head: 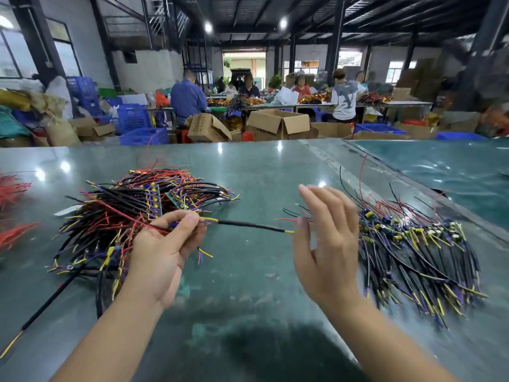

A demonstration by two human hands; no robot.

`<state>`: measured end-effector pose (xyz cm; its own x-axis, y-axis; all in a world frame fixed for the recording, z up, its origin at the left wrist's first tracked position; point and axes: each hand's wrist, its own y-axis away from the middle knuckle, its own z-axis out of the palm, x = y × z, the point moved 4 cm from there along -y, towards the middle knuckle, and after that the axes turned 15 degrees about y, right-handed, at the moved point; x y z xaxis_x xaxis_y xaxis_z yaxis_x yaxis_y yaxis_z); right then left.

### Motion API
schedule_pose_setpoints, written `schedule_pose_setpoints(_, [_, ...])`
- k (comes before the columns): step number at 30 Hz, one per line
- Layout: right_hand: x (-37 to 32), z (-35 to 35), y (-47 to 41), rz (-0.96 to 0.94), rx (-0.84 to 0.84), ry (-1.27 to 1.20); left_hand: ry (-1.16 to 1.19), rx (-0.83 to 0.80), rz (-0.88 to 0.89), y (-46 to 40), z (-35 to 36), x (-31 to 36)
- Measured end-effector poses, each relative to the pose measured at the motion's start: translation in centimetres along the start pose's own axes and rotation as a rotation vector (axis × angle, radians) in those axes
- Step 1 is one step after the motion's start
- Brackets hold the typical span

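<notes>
Beyond the green table (259, 166) stand open cardboard boxes (278, 124) and blue crates (133, 118) — some stacked at the left. Farther back, people (187, 98) work at long worktables (316, 106); loose red wires (12, 188) lie at the green table's left edge.

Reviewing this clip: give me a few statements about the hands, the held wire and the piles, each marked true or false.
1. The left hand pinches a black-sleeved wire between thumb and fingers. True.
2. The right hand is clenched round the wire's yellow tip. False: its fingers are straight and spread beside the tip, curled round nothing.
3. A tangled wire pile lies on the green table behind the left hand. True.
4. The wires on the right sit inside a cardboard box. False: the right wire pile lies fanned out directly on the table.
</notes>
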<state>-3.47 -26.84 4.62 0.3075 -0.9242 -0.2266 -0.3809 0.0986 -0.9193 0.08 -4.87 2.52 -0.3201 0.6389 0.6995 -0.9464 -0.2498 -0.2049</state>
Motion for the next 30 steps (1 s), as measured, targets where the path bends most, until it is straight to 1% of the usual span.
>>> schedule_pose_setpoints(1, [-1.2,-0.1,0.3,-0.105,-0.028,0.016,-0.034,-0.033,-0.047,0.4,0.4,-0.7])
schedule_pose_setpoints(2, [-2.2,0.1,0.6,-0.159,-0.113,0.016,-0.06,-0.068,-0.095,0.8,0.7,-1.3])
schedule_pose_setpoints(3, [-3.1,0.4,0.9,-0.17,-0.244,0.008,-0.073,-0.101,-0.137,1.1,1.0,-1.8])
schedule_pose_setpoints(5, [-3.7,1.3,1.6,-0.131,-0.535,-0.008,-0.061,-0.134,-0.176,1.3,1.1,-2.3])
schedule_pose_setpoints(6, [-3.6,1.9,2.0,-0.135,-0.646,-0.038,-0.051,-0.134,-0.182,1.3,1.1,-2.3])
schedule_pose_setpoints(7, [-3.6,2.2,2.2,-0.158,-0.694,-0.078,-0.044,-0.134,-0.185,1.2,1.0,-2.4])
schedule_pose_setpoints(9, [-3.7,2.1,2.1,-0.168,-0.679,-0.19,-0.028,-0.154,-0.208,1.2,0.9,-2.7])
schedule_pose_setpoints(12, [-3.0,1.6,1.2,-0.08,-0.538,-0.255,-0.07,-0.233,-0.314,1.3,0.9,-3.4])
schedule_pose_setpoints(14, [-1.5,1.4,0.2,0.031,-0.4,-0.22,-0.155,-0.279,-0.386,1.5,0.8,-3.8])
schedule_pose_setpoints(16, [1.0,0.9,-1.1,0.144,-0.292,-0.151,-0.202,-0.29,-0.411,1.7,0.6,-4.0])
schedule_pose_setpoints(19, [6.5,0.2,-2.7,0.313,-0.24,0.026,-0.19,-0.284,-0.418,1.9,0.6,-3.7])
schedule_pose_setpoints(22, [12.6,-0.6,-2.6,0.481,-0.258,0.263,-0.179,-0.276,-0.397,2.0,0.5,-3.4])
schedule_pose_setpoints(24, [15.6,-1.1,-1.9,0.614,-0.333,0.462,-0.19,-0.276,-0.38,1.9,0.6,-3.3])
schedule_pose_setpoints(26, [17.3,-1.5,-1.2,0.739,-0.421,0.595,-0.197,-0.284,-0.37,1.9,0.7,-3.3])
schedule_pose_setpoints(28, [17.8,-1.4,-0.8,0.789,-0.505,0.686,-0.206,-0.288,-0.367,1.8,0.6,-3.4])
schedule_pose_setpoints(30, [17.3,-1.2,-0.6,0.746,-0.534,0.789,-0.216,-0.292,-0.368,1.8,0.5,-3.5])
